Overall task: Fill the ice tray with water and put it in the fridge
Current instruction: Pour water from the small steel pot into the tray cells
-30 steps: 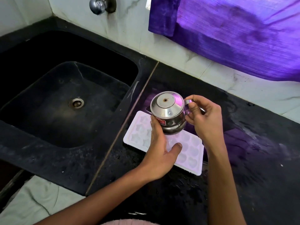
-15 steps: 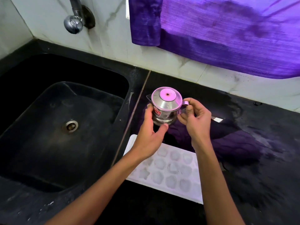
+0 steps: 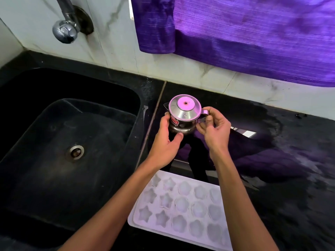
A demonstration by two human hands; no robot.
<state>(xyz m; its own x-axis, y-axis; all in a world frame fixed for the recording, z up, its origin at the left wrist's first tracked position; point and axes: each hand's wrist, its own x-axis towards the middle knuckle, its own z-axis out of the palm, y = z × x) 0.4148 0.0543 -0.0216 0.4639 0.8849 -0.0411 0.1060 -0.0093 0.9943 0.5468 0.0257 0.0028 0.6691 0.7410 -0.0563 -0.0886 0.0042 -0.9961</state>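
Steel jug (image 3: pixel 184 115) — silver, its lid tinted pink, a red-and-white label on the body. Ice tray (image 3: pixel 178 208) at the counter's near edge — white with a lilac cast, star- and flower-shaped cells. Counter (image 3: pixel 290 178) and sink (image 3: pixel 54 160) — black. Cloth (image 3: pixel 253 33) — streaked purple. Wall (image 3: pixel 112 42) — white, grey-veined. Tap (image 3: pixel 64 30) — chrome.

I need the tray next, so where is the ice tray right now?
In the head view the ice tray lies on the black counter, low and centre, right of the sink.
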